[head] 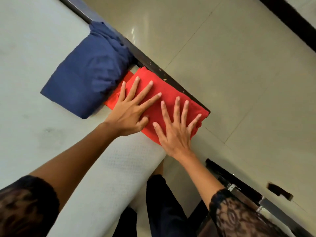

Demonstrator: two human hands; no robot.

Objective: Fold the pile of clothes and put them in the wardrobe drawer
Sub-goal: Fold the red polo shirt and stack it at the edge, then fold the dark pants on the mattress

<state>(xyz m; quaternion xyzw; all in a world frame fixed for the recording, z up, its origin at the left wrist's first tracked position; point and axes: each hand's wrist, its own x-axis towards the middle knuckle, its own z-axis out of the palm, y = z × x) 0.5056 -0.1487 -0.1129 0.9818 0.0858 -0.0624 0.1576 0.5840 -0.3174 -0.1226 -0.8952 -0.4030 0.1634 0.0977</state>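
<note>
A folded red garment [164, 90] lies at the corner of the pale mattress [25, 65], beside the dark bed frame edge. My left hand [131, 111] presses flat on its left half with the fingers spread. My right hand [176, 129] lies flat on its right half, fingers spread too. Neither hand grips the cloth. A folded navy blue garment [85, 79] rests on the mattress just left of the red one, touching it.
The dark wooden bed frame [153, 65] runs diagonally along the mattress edge. Beige tiled floor [239, 82] lies to the right. A dark frame piece with metal brackets [236, 185] sits at the lower right. My dark-clothed legs stand against the mattress corner.
</note>
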